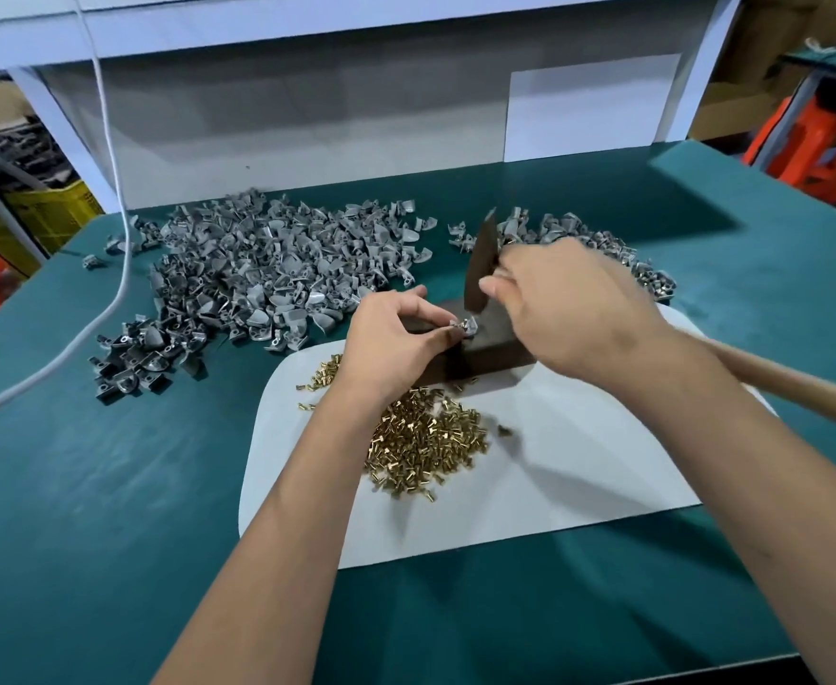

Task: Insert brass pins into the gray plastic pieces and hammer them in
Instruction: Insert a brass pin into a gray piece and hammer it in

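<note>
My left hand point(393, 333) pinches a small gray plastic piece point(464, 327) on top of a dark metal block point(492, 346). My right hand point(569, 309) grips a hammer near its head; the dark hammer head point(481, 267) stands just above the piece, and the wooden handle point(796, 383) runs off to the right. A heap of brass pins point(428, 440) lies on a white sheet point(579, 457) in front of the block. A large pile of gray plastic pieces point(267, 269) is spread behind and to the left.
A smaller pile of gray pieces point(579, 234) lies behind my right hand. A white cable point(109, 309) crosses the green table point(109, 511) on the left. A white partition point(307, 126) closes the back. Orange stools point(811, 140) stand at the far right.
</note>
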